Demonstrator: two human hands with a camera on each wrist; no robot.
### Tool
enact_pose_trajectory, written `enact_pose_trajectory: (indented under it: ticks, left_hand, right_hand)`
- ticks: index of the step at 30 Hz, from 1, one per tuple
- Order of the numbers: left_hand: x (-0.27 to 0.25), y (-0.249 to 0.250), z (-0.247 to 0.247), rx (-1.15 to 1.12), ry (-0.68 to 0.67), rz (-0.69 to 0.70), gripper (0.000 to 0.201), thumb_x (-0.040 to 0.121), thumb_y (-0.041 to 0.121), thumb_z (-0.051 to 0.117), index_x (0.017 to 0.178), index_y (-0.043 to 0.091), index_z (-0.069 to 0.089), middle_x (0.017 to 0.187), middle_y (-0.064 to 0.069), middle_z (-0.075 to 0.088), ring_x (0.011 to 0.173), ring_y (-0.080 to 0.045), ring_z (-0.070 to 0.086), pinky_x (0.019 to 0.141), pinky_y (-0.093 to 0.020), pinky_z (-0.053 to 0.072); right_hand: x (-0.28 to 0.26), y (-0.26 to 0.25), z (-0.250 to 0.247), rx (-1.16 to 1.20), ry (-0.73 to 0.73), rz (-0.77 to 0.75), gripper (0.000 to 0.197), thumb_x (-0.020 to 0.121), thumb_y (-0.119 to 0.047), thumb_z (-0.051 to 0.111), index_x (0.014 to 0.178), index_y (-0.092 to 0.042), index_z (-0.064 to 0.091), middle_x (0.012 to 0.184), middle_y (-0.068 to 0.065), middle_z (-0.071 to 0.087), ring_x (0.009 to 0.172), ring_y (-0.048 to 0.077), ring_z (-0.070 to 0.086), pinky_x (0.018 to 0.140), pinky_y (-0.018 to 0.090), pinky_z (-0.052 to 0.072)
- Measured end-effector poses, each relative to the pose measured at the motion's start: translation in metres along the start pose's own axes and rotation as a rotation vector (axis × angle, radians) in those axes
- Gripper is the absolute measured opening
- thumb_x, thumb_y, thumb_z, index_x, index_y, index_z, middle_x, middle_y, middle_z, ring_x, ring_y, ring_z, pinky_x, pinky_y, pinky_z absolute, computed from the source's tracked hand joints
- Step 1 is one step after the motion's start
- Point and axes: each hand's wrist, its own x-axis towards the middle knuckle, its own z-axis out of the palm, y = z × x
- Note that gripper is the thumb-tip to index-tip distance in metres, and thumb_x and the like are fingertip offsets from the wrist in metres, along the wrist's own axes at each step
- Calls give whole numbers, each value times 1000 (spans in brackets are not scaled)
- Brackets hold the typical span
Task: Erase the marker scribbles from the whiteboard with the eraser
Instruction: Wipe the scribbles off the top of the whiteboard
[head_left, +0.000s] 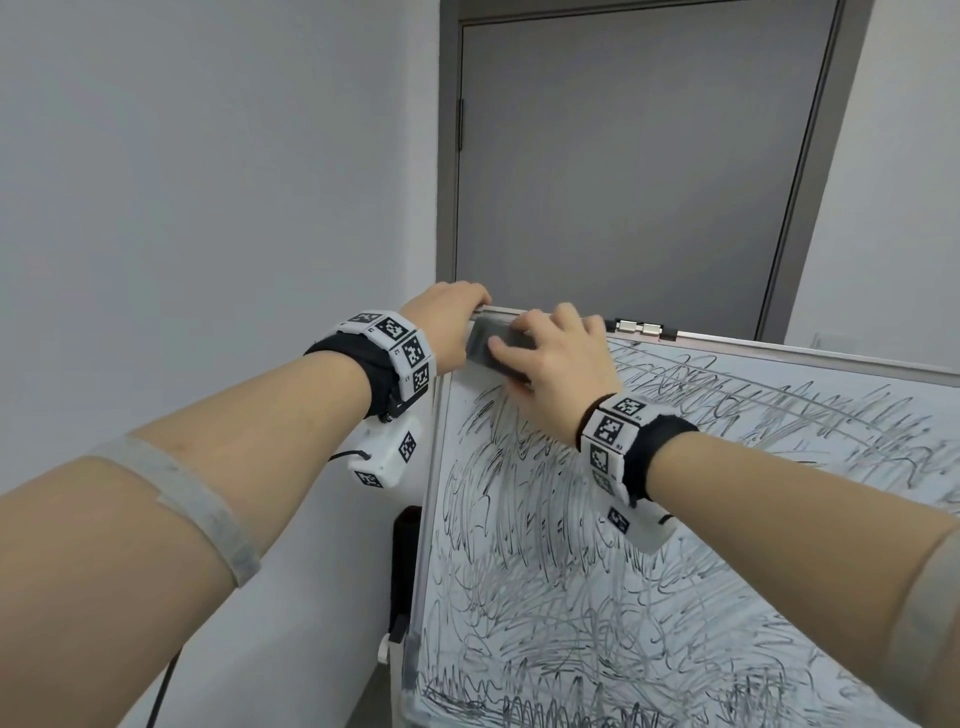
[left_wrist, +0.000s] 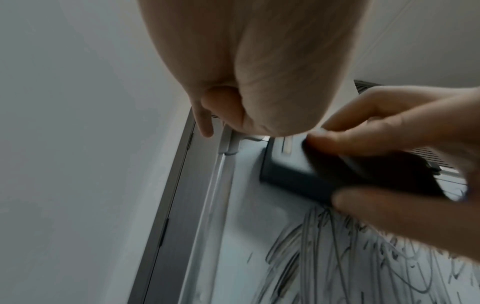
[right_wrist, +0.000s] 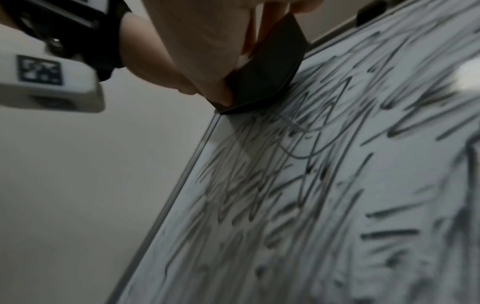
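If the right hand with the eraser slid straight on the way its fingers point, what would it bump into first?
Probably the whiteboard's top frame. The right hand presses the eraser close under that edge, fingers aimed up-left; the left hand, gripping the corner, sits just beside that line. Depth is hard to judge.

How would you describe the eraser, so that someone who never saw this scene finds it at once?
Start at the scribbled whiteboard before the grey door. At its top left corner, the right hand grips the eraser flat against the board. It is the only dark grey block there.
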Motion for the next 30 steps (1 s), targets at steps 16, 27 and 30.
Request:
enact_pose_trajectory:
  ticks: [16,27,30]
  left_hand:
    - [-3,22,15,201,-16,-25,74,75,24,63,144,29,35,124,-8,46,116,-30,45,81,-34,42]
    - [2,33,19,228,-30,-82,74,67,17,60,137,26,39,119,-11,48,110,-33,47,97,-40,44]
    - [4,34,18,248,-35,-88,75,65,19,60,137,27,40,117,-11,49,109,-33,48,100,-42,42]
  right_hand:
    - [-28,33,-11,-41,-25,-99,28,88,-36,60,115,-30,65,107,1,60,88,29,47,74,40,31]
    - [-47,58,-19,-56,15,-111,29,89,-30,64,118,-26,64,111,5,60,87,31,48,74,41,33]
    - [-49,65,-21,-67,-16,-150,30,90,-32,63,119,-26,64,112,6,61,88,31,49,73,41,33]
